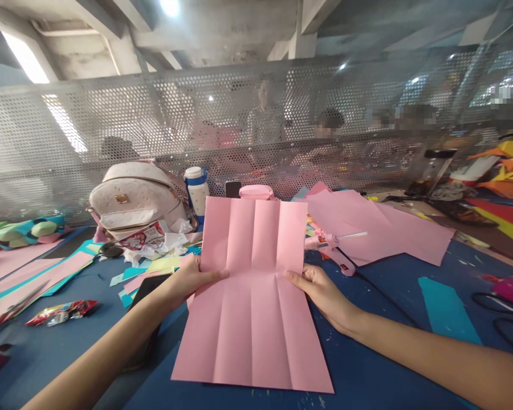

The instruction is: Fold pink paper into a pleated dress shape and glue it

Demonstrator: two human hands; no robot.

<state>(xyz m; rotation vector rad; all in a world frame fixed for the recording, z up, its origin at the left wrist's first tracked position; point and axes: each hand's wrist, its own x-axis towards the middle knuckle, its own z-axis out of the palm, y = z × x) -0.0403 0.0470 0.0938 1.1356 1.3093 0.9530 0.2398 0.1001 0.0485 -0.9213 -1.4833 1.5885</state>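
A sheet of pink paper [252,319] with several lengthwise creases and one crosswise crease is held up before me, its lower edge toward the blue table. My left hand [192,282] pinches its left edge near the crosswise crease, thumb on the front. On the opposite edge, my right hand [318,290] grips the sheet the same way; the fingers of both hands are partly hidden behind it. Just beyond my right hand lies a pink glue gun [331,247] with a black cord. A dark phone-like object [147,290] lies under my left forearm.
A pale backpack [139,196] and a white-and-blue bottle [195,191] stand at the back by a perforated metal screen [162,119]. More pink sheets [385,225] lie right, a blue paper strip [447,307] nearer. Paper strips [38,279] and a red wrapper [62,312] lie left. People sit beyond the screen.
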